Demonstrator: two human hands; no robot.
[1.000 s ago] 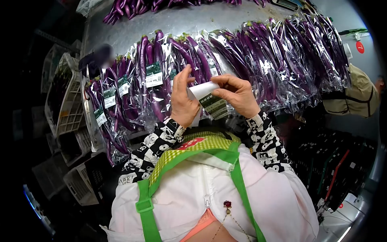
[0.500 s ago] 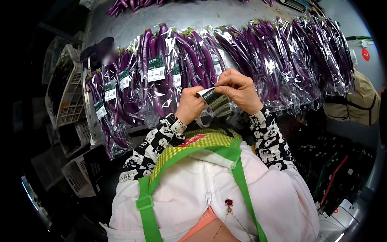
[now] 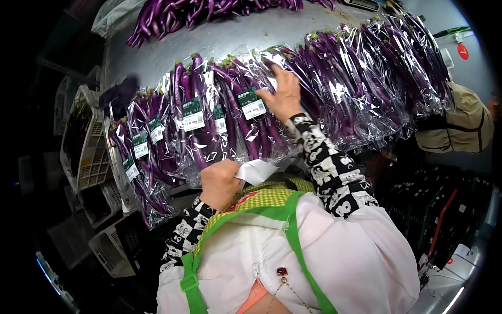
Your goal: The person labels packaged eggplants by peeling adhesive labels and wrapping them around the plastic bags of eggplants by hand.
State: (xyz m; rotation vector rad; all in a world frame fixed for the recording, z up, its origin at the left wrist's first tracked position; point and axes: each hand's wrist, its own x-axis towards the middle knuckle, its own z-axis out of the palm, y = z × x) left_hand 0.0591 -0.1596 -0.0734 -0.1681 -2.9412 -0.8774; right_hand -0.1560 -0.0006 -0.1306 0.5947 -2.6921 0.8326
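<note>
Near my apron, my left hand [image 3: 220, 183] is closed round a strip of label paper [image 3: 257, 171], whose white back shows. My right hand [image 3: 285, 96] lies with fingers spread on a clear bag of eggplants [image 3: 241, 78]. Beside its thumb, a green and white label [image 3: 251, 103] sits on that bag. Further left, another bagged bunch carries a similar label [image 3: 192, 114], and a narrower label [image 3: 220, 120] shows between the two. More bagged eggplants [image 3: 334, 78], with no labels in sight, lie to the right of my right hand.
Loose eggplants [image 3: 193, 13] are heaped at the far side of the metal table [image 3: 251, 35]. A dark cloth [image 3: 119, 95] rests at the table's left edge. White crates [image 3: 90, 146] stand at the left, dark crates [image 3: 426, 209] at the lower right. A scale [image 3: 362, 4] is at the back.
My right hand has left the label strip and moved up and left onto a bag, where a label now shows. My left hand has moved down and left with the strip.
</note>
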